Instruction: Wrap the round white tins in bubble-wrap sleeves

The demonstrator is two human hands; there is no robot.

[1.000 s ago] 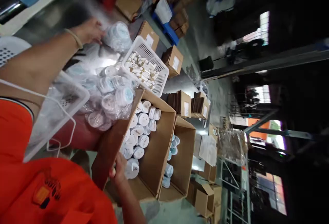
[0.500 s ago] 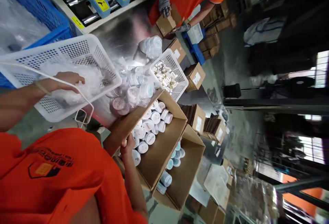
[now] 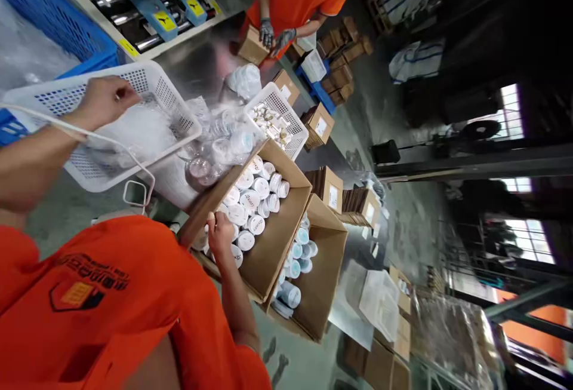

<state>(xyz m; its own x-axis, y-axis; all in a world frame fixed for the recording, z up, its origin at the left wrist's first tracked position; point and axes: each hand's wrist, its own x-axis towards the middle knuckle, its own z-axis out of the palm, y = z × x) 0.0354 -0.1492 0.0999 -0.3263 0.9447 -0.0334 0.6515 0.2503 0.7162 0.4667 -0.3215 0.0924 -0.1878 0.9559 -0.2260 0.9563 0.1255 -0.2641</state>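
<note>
My left hand (image 3: 110, 100) is raised over a white perforated basket (image 3: 154, 73). Its fingers are curled together in a pinch, and I cannot make out anything in them. Clear plastic bags (image 3: 138, 130) lie loosely in the basket below. My right hand (image 3: 221, 235) is closed at the near side of an open cardboard carton (image 3: 282, 235), over the jars; what its fingers hold, if anything, is hidden. Several white-lidded jars (image 3: 249, 200) with dark print fill part of this carton. Bagged jars (image 3: 224, 145) lie on the table between basket and carton.
A second carton (image 3: 322, 270) beside the first holds jars with pale blue lids (image 3: 295, 267). A small white basket (image 3: 298, 139) contains little white-and-gold pieces. Across the table, a co-worker's gloved hands (image 3: 275, 37) are at a small box (image 3: 253, 46). A white cable (image 3: 102, 139) crosses near my left arm.
My left hand has risen out of the plastic bags, its fingers drawing together. My right hand has shifted slightly up at the carton. The co-worker's hands have moved on the small box.
</note>
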